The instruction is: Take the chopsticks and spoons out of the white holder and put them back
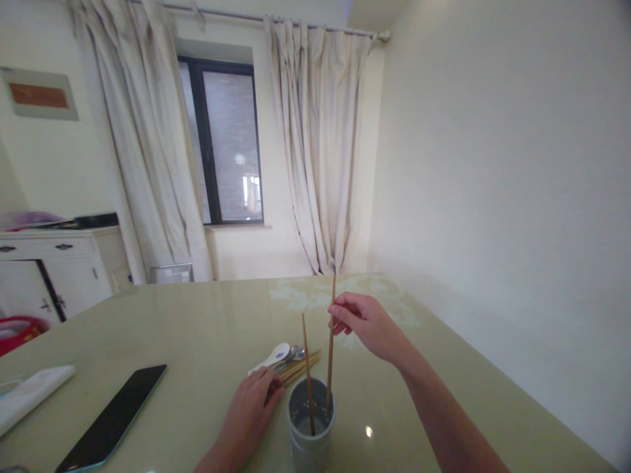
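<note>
The right hand (367,322) pinches the upper part of a wooden chopstick (330,355) between thumb and fingertips, its lower end already inside the grey utensil holder (311,427) that stands near the counter's (197,328) near edge, toward the middle. A second chopstick (307,374) leans in the holder beside it, slightly tilted, the two apart at the top. To do this well, the stick should probably be kept close to upright and let down until its tip meets the bottom before the pinch loosens, so it does not knock the leaning one or tip the holder. The left hand (251,410) lies just left of the holder, its fingers curled down over the near end of a small heap of cutlery; whether it actually clamps anything there I cannot tell. That heap holds more chopsticks (302,366), a white ceramic spoon (273,358) and metal spoons (293,355), all flat on the counter just behind the holder. Further left lies a dark phone (116,417), face up, and at the left edge a folded white cloth (32,394); both are well apart from the hands. Nothing blocks the holder's mouth, though the left wrist sits close to its side and could nudge it.
</note>
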Available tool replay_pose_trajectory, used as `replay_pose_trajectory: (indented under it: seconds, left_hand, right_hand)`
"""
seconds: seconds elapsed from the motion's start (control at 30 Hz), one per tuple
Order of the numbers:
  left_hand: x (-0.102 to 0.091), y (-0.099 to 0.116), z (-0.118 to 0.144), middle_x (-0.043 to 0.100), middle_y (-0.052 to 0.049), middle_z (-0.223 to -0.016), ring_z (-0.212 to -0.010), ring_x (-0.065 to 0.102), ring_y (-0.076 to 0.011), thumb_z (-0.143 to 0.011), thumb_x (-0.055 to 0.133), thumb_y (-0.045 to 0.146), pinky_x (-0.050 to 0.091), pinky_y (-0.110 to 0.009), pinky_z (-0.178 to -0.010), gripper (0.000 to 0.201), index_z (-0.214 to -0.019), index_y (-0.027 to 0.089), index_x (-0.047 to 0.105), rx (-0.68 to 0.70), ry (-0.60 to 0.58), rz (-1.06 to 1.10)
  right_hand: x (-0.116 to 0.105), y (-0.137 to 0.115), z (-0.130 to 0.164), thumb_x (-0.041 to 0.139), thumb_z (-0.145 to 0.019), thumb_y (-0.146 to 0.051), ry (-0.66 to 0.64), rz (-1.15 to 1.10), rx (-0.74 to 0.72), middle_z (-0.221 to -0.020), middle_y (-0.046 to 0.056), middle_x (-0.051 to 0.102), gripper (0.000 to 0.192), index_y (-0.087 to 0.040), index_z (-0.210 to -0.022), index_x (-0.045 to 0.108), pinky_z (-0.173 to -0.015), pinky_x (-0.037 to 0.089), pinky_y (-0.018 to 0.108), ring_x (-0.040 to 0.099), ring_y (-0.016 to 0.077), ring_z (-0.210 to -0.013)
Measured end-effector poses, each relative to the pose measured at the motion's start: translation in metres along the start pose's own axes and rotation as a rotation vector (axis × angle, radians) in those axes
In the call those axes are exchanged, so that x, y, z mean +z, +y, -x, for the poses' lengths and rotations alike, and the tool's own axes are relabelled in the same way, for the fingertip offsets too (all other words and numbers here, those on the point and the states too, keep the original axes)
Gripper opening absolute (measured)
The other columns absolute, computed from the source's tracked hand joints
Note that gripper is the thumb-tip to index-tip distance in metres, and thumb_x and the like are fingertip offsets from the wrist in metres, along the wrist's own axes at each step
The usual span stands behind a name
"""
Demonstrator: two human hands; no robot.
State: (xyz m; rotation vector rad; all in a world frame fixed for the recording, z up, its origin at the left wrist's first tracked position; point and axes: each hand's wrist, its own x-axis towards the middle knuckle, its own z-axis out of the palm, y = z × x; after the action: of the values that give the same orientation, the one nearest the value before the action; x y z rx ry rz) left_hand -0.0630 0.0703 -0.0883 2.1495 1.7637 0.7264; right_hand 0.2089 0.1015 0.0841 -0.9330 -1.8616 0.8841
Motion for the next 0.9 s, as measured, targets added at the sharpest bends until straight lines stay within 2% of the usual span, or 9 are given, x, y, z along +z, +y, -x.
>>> replay_pose_trajectory:
  seconds: [0.13,0.27,0.37,0.47,0.6,0.7,0.8,0.9]
  left_hand:
    - [0.001,0.004,0.003,0.072,-0.008,-0.102,-0.099,0.066,-0.0259,-0.093,0.05,0.03,0.05,-0.036,-0.091,0.021,-0.091,0.023,0.07,0.003,0.018,0.026]
    - [0.0,0.01,0.004,0.072,-0.009,-0.1,-0.099,0.065,-0.0265,-0.095,0.048,0.034,0.049,-0.039,-0.092,0.023,-0.089,0.023,0.068,0.029,0.102,0.052]
    - [0.0,0.013,0.003,0.072,-0.007,-0.095,-0.091,0.066,-0.0248,-0.1,0.043,0.042,0.05,-0.037,-0.087,0.03,-0.093,0.023,0.065,-0.002,0.153,0.179]
    - [0.003,0.015,0.001,0.074,-0.005,-0.094,-0.085,0.068,-0.0226,-0.101,0.044,0.048,0.052,-0.034,-0.079,0.032,-0.099,0.024,0.064,-0.037,0.149,0.364]
    - [0.007,0.019,0.001,0.076,-0.005,-0.094,-0.083,0.07,-0.0226,-0.098,0.054,0.052,0.054,-0.033,-0.077,0.033,-0.104,0.023,0.068,-0.007,0.18,0.545]
    - [0.006,0.021,0.002,0.076,-0.006,-0.095,-0.085,0.071,-0.023,-0.096,0.058,0.052,0.057,-0.033,-0.078,0.033,-0.108,0.024,0.071,0.031,0.226,0.602]
    - [0.005,0.021,0.002,0.076,-0.006,-0.104,-0.09,0.072,-0.023,-0.096,0.058,0.048,0.058,-0.034,-0.081,0.031,-0.115,0.026,0.071,0.072,0.228,0.606]
    - [0.004,0.017,0.001,0.074,-0.007,-0.116,-0.097,0.071,-0.023,-0.098,0.054,0.041,0.058,-0.035,-0.086,0.033,-0.124,0.028,0.068,0.076,0.227,0.555]
  right_hand:
    - [0.011,0.01,0.0,0.055,-0.097,-0.044,-0.173,0.035,0.084,-0.079,0.006,0.078,0.035,-0.017,-0.082,0.071,-0.062,0.056,0.029,0.077,0.0197,-0.068]
    - [0.007,0.02,0.0,0.054,-0.096,-0.039,-0.284,0.079,0.171,-0.083,0.009,0.081,0.033,-0.015,-0.085,0.074,-0.061,0.053,0.027,0.077,0.0199,-0.072]
    - [0.01,0.034,-0.001,0.055,-0.093,-0.034,-0.358,0.099,0.241,-0.079,0.008,0.08,0.029,-0.015,-0.085,0.075,-0.06,0.05,0.026,0.076,0.0188,-0.069]
    - [0.029,0.055,-0.005,0.054,-0.091,-0.033,-0.404,0.058,0.293,-0.072,0.006,0.077,0.029,-0.015,-0.079,0.073,-0.057,0.048,0.025,0.072,0.0165,-0.062]
    - [0.063,0.078,-0.01,0.056,-0.088,-0.036,-0.317,-0.02,0.246,-0.068,0.005,0.073,0.03,-0.015,-0.071,0.07,-0.054,0.045,0.025,0.068,0.0165,-0.06]
    - [0.078,0.084,-0.011,0.058,-0.087,-0.04,-0.233,-0.061,0.229,-0.078,0.006,0.075,0.029,-0.016,-0.082,0.072,-0.061,0.049,0.027,0.069,0.0177,-0.069]
    - [0.082,0.084,-0.013,0.065,-0.084,-0.05,-0.139,-0.226,0.245,-0.089,0.007,0.077,0.035,-0.017,-0.093,0.072,-0.07,0.053,0.03,0.072,0.0203,-0.079]
    - [0.073,0.078,-0.018,0.074,-0.078,-0.059,0.045,-0.366,0.214,-0.086,0.007,0.077,0.043,-0.018,-0.089,0.07,-0.069,0.053,0.031,0.072,0.0215,-0.076]
